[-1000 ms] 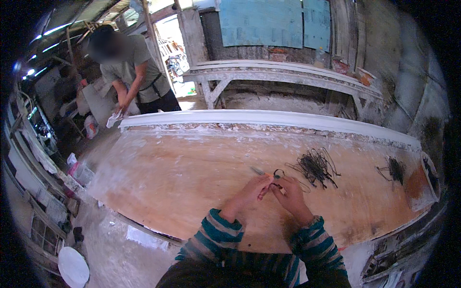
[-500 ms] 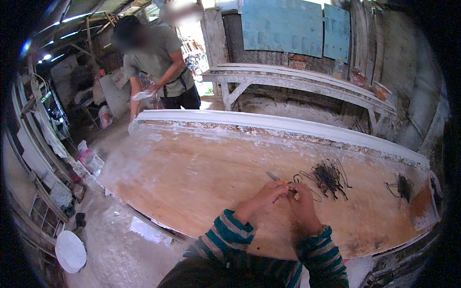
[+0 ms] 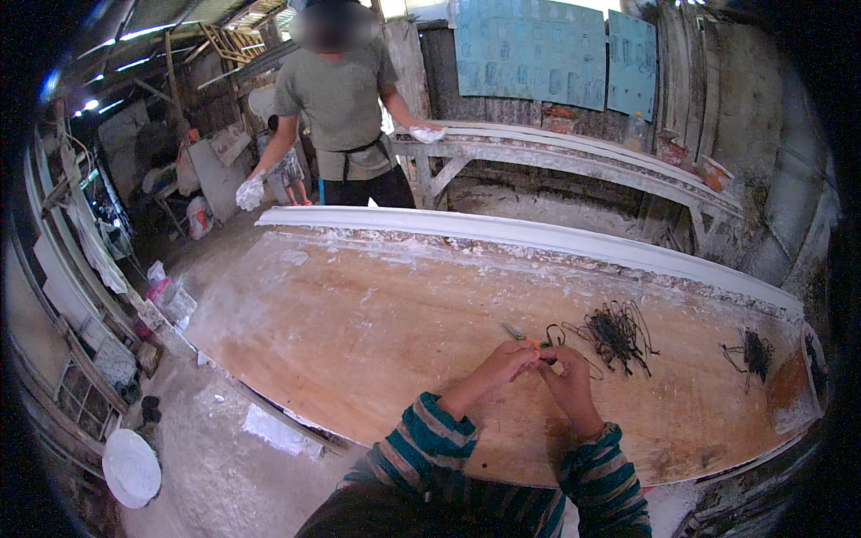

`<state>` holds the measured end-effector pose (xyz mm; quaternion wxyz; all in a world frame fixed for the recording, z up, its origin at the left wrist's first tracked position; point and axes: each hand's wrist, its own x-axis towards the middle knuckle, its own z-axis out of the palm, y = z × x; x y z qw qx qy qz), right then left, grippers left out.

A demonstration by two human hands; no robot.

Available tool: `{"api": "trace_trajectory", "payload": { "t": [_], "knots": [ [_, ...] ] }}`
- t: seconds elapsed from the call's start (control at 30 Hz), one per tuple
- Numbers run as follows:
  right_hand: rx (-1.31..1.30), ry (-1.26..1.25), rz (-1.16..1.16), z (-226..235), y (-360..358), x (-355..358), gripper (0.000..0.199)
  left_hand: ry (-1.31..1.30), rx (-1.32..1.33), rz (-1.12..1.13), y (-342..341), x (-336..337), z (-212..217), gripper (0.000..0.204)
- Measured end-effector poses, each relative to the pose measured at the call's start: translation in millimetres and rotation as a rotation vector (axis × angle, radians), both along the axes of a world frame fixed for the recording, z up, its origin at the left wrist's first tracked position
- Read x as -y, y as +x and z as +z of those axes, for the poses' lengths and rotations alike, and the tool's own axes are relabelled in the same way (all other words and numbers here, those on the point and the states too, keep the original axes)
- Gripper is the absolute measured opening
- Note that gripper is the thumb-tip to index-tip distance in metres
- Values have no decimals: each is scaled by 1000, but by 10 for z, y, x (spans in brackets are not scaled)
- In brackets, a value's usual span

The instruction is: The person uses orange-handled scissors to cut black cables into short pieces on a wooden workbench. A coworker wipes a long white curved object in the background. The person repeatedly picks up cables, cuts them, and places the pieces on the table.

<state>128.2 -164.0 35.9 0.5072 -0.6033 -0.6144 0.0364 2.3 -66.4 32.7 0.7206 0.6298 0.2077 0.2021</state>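
Observation:
My left hand (image 3: 508,364) and my right hand (image 3: 570,377) meet over the wooden tabletop, fingers closed and tips together. Between them they pinch a thin black cord (image 3: 558,332), whose loop rises beyond my right fingers. Just past my left fingertips shows a small tool (image 3: 513,332) with a grey pointed blade and an orange part; whether it is held or lies on the wood I cannot tell. To the right of my hands lies a tangled pile of black cords (image 3: 619,336). The pinched ends are hidden by my fingers.
The plywood table (image 3: 359,332) has a long white moulding (image 3: 502,229) along its far edge. A smaller cord bundle (image 3: 753,354) and a brown container (image 3: 794,390) are at its right end. Across it stands a person (image 3: 345,117) with white-covered hands; behind is a long bench (image 3: 538,143).
The person across the table has straightened up and moved right, one hand now at the bench, the other off the moulding. My hands have barely shifted and still pinch the cord.

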Motion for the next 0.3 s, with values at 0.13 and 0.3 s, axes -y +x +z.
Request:
{"api": "trace_trajectory", "payload": {
  "t": [0.13,0.3],
  "knots": [
    [64,72,-11,-29,17,-1,18,33,-3,16,-5,35,41,20],
    [134,2,49,83,31,39,20,-103,8,-82,-8,-58,-77,24]
  ]
}}
